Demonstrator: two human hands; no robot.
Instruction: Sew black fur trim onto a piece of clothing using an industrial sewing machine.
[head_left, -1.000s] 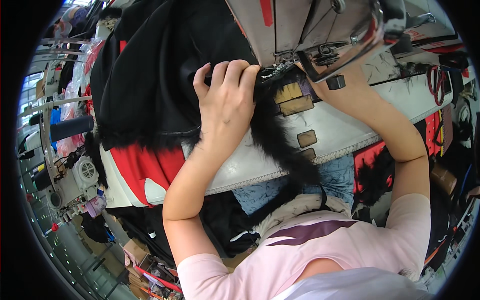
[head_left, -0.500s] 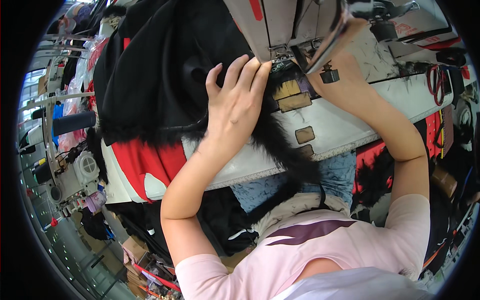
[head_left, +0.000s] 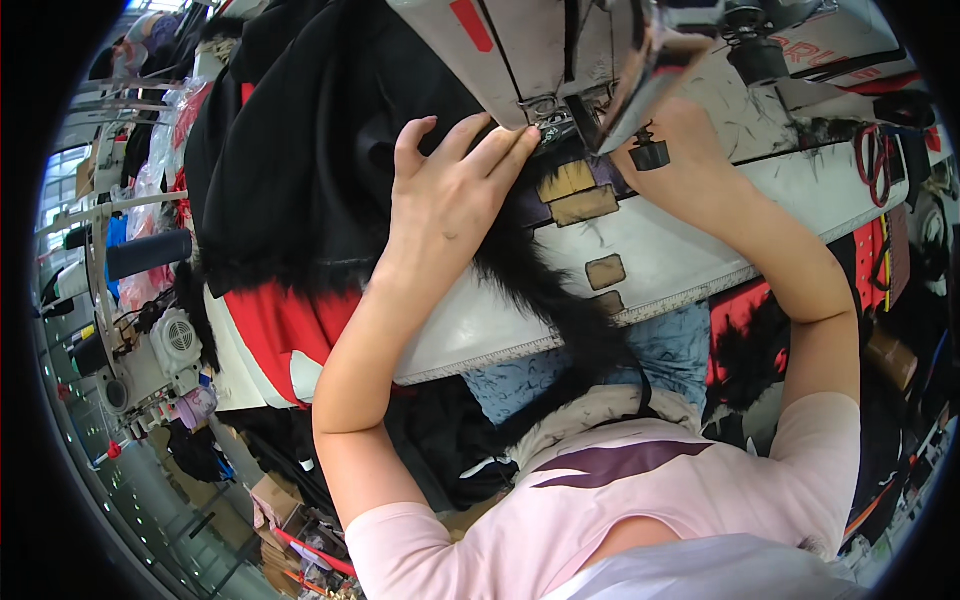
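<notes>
My left hand [head_left: 447, 195] lies on a black cloth garment [head_left: 290, 150], fingers stretched and spread. Its forefinger tip is close beside the presser foot [head_left: 552, 137] of a sewing machine [head_left: 500, 55]. From under that hand, a black fur strip [head_left: 545, 295] trails over the table edge into my lap. On the other side of the needle area, my right hand [head_left: 672, 150] reaches behind the machine head, which hides its fingers. What they touch cannot be seen.
Tan tape patches [head_left: 583, 205] mark the white machine bed near the foot. A measuring tape [head_left: 500, 357] runs along the table's front edge. Red cloth [head_left: 290, 325] hangs at the left, and red-handled scissors [head_left: 872, 170] lie at the right. Another machine's motor [head_left: 178, 335] stands farther left.
My left hand has shifted slightly left, its fingers still spread on the cloth. The fur strip below it has swung a little left. The machine head also appears farther left in view.
</notes>
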